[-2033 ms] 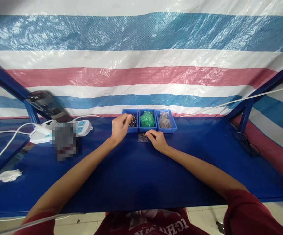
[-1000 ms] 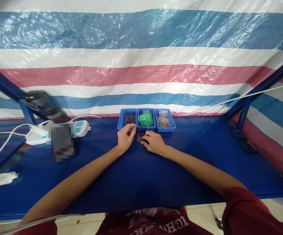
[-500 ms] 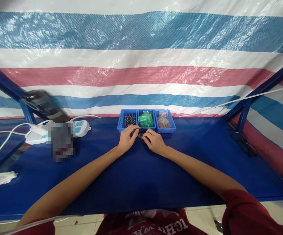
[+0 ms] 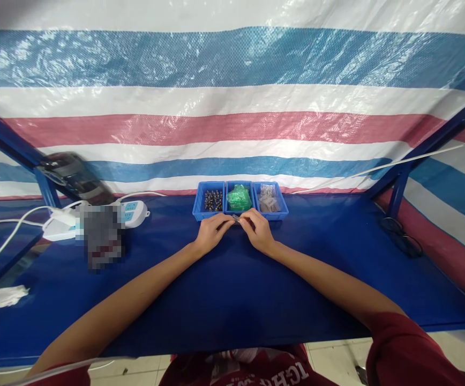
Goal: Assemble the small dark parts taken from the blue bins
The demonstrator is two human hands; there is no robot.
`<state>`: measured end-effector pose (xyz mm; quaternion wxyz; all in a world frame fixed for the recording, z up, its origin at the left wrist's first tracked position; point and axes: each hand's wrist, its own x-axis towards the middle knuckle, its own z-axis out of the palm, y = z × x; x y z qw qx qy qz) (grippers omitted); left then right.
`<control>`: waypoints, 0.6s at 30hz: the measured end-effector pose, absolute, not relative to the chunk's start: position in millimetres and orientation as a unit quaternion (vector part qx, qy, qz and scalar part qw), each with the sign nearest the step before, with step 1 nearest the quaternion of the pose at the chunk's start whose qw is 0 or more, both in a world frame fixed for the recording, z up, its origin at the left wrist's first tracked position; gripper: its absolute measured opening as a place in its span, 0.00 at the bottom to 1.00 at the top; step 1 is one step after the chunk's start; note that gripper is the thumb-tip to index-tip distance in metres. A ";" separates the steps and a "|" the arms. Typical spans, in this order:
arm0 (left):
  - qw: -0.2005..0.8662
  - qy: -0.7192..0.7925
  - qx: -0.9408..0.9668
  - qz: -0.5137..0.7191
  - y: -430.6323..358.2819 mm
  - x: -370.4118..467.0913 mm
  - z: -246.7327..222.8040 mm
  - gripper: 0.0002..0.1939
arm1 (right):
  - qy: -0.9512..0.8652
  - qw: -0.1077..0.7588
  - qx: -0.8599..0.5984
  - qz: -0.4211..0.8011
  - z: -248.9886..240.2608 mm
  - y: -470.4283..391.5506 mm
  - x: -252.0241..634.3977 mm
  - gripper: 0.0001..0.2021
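My left hand (image 4: 211, 232) and my right hand (image 4: 257, 230) meet at the fingertips in front of three blue bins. Both are closed in a pinch on a small greyish item (image 4: 236, 218), too small to make out. Behind my left hand, the left bin (image 4: 209, 216) holds many small dark and metallic parts (image 4: 214, 200). Green plastic bags (image 4: 239, 198) fill the middle bin, just beyond my fingertips. In the right bin (image 4: 272, 216) lie clear plastic packets (image 4: 268, 199).
A white power strip (image 4: 136, 214) with cables, a dark bottle (image 4: 75, 177) and a blurred-out object (image 4: 102, 236) stand at the left. Crumpled tissue (image 4: 7, 296) lies front left. Glasses (image 4: 402, 236) rest at the far right of the blue table (image 4: 224, 300).
My fingertips have come closer together and the left fingers have straightened towards the right around the small item. The camera view has shifted slightly.
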<state>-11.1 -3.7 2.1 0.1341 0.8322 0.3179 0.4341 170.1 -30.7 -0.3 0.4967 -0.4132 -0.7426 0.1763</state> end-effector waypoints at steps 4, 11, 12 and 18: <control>0.124 0.342 0.814 0.453 -5.0 -12.9 2.4 0.10 | -0.753 0.488 -0.399 0.187 0.2 -30.7 169.7 0.11; 0.114 0.329 0.815 0.464 -6.2 -13.8 3.9 0.09 | -0.751 0.497 -0.395 0.182 -0.2 -29.2 168.3 0.09; 0.114 0.329 0.814 0.466 -6.2 -13.7 4.0 0.09 | -0.751 0.499 -0.393 0.184 -0.3 -29.1 168.4 0.08; 0.122 0.325 0.812 0.470 -6.4 -12.5 3.3 0.07 | -0.757 0.492 -0.387 0.190 -1.4 -28.6 170.7 0.06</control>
